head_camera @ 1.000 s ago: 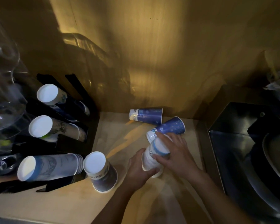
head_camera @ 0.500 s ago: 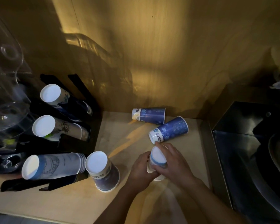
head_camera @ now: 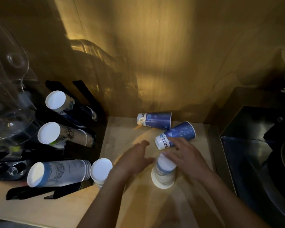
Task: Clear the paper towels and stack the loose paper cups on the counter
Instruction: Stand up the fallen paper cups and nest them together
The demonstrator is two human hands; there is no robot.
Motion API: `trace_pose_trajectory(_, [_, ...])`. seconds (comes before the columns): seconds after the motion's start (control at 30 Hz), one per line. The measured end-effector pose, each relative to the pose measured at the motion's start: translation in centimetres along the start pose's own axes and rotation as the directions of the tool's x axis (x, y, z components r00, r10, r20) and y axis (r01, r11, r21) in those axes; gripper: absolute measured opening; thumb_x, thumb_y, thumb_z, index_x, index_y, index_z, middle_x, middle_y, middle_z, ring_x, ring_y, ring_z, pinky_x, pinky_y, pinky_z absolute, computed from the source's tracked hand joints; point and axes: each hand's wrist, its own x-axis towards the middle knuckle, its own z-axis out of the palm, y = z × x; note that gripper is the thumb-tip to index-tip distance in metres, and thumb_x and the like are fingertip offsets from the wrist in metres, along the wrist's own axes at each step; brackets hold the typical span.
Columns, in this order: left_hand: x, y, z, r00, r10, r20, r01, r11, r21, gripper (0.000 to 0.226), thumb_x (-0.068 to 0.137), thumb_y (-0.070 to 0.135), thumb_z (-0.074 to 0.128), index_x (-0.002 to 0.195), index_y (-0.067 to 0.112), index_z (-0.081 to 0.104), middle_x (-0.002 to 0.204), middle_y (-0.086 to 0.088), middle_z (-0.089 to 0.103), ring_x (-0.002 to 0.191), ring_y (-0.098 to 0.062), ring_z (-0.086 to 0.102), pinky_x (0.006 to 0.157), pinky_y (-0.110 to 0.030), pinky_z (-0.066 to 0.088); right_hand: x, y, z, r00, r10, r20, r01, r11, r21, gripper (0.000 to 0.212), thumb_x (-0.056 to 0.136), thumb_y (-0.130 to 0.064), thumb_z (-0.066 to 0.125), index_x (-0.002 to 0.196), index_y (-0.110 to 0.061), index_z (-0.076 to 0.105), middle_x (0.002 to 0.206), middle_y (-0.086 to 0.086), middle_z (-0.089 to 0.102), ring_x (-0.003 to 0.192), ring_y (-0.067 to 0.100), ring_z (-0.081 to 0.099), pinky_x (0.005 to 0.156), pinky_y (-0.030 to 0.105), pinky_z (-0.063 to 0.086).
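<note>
A short stack of white paper cups (head_camera: 164, 174) stands upside down on the wooden counter (head_camera: 155, 208). My left hand (head_camera: 135, 159) is just left of it, fingers spread, holding nothing. My right hand (head_camera: 186, 155) hovers over the stack's top with fingers apart, reaching toward a blue cup (head_camera: 176, 135) lying on its side. A second blue cup (head_camera: 154, 120) lies on its side against the back wall. Another upside-down cup (head_camera: 100, 171) stands at the left, partly behind my left forearm. No paper towels are visible.
A black cup rack (head_camera: 69, 148) at the left holds three rows of stacked cups lying sideways. A clear plastic cover (head_camera: 8, 83) looms at far left. A dark metal sink or bin (head_camera: 253, 145) borders the counter on the right. A wooden wall closes the back.
Both hands have let go of the white cup stack, which now stands on the counter. My left hand moved left and opened; my right hand lifted toward the nearer blue cup.
</note>
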Motion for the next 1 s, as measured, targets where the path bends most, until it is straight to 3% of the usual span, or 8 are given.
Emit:
trace_pose_trajectory(0.07, [0.8,0.9,-2.3,0.996,0.023,-0.089,-0.026,0.999,-0.033,0.058,0.084,0.036,0.066,0.134,0.020,0.041,0.128,-0.007,0.057,0.106,-0.020,0.057,0.081,-0.024,0.039,1.4,-0.1,-0.4,0.998,0.050,-0.040,-0.049,0.999,0.025,0.044,0.080,-0.048,0.058,0.119,-0.028,0.050,0.111,-0.004,0.057,0.100,0.016,0.055,0.083,0.035,0.046])
trace_pose_trajectory(0.27, [5.9,2.0,-6.1,0.963,0.018,-0.268,-0.029,0.999,-0.039,0.036,0.085,0.026,0.065,0.116,0.011,0.056,0.111,-0.012,0.066,0.100,-0.027,0.061,0.073,-0.026,0.039,5.3,1.6,-0.1,1.000,-0.014,-0.018,0.010,0.981,-0.192,0.040,0.086,-0.028,0.058,0.124,-0.020,0.049,0.124,0.003,0.057,0.111,0.021,0.050,0.087,0.029,0.036])
trace_pose_trajectory(0.4, [9.5,1.5,-6.1,0.972,0.022,-0.233,0.000,0.995,0.096,0.033,0.086,0.023,0.061,0.114,0.007,0.056,0.117,-0.017,0.063,0.106,-0.032,0.059,0.080,-0.033,0.044,7.3,3.1,1.6,0.983,-0.020,0.183,0.087,0.926,-0.368,0.043,0.084,-0.025,0.057,0.124,-0.020,0.044,0.129,0.003,0.052,0.116,0.022,0.045,0.099,0.036,0.030])
trace_pose_trajectory(0.53, [12.7,0.1,-5.6,0.991,0.029,-0.133,0.005,0.970,0.244,0.036,0.089,0.027,0.057,0.119,0.008,0.055,0.124,-0.019,0.061,0.111,-0.035,0.058,0.091,-0.039,0.047,8.0,4.7,4.1,0.962,-0.053,0.269,0.158,0.909,-0.386,0.059,0.081,-0.020,0.054,0.135,-0.028,0.031,0.144,-0.002,0.037,0.133,0.017,0.028,0.105,0.037,0.020])
trace_pose_trajectory(0.7, [16.1,-2.0,-4.4,0.997,0.035,-0.066,-0.012,0.948,0.317,0.047,0.091,0.025,0.052,0.134,0.011,0.041,0.140,-0.018,0.046,0.124,-0.037,0.048,0.104,-0.043,0.040,8.8,6.2,5.9,0.896,-0.026,0.444,0.289,0.793,-0.536,0.073,0.081,-0.037,0.053,0.142,-0.025,0.015,0.153,0.005,0.020,0.141,0.018,0.013,0.112,0.046,0.009])
trace_pose_trajectory(0.8, [17.8,-3.2,-3.3,0.996,0.079,-0.050,-0.052,0.909,0.414,0.055,0.088,0.024,0.055,0.138,0.013,0.035,0.140,-0.014,0.042,0.127,-0.034,0.043,0.105,-0.041,0.037,8.9,6.0,5.9,0.891,-0.089,0.445,0.358,0.741,-0.568,0.070,0.071,-0.048,0.059,0.134,-0.026,0.037,0.139,0.004,0.046,0.130,0.017,0.039,0.107,0.042,0.030])
trace_pose_trajectory(0.87, [18.9,-3.9,-2.6,0.993,0.114,-0.026,-0.086,0.864,0.496,0.059,0.089,0.023,0.053,0.142,0.013,0.029,0.142,-0.013,0.040,0.128,-0.033,0.039,0.106,-0.040,0.031,8.9,5.5,5.8,0.895,-0.109,0.432,0.373,0.714,-0.593,0.072,0.049,-0.058,0.069,0.114,-0.030,0.059,0.112,-0.004,0.068,0.105,0.011,0.062,0.086,0.034,0.052])
trace_pose_trajectory(1.0, [20.4,-5.4,-1.3,0.995,0.099,-0.013,-0.077,0.847,0.526,0.070,0.089,0.026,0.053,0.148,0.016,0.016,0.151,-0.012,0.026,0.135,-0.034,0.027,0.111,-0.042,0.022,8.7,5.5,6.1,0.911,-0.122,0.393,0.356,0.712,-0.605,0.074,0.034,-0.049,0.075,0.106,-0.032,0.064,0.102,-0.008,0.071,0.095,0.008,0.065,0.077,0.031,0.054])
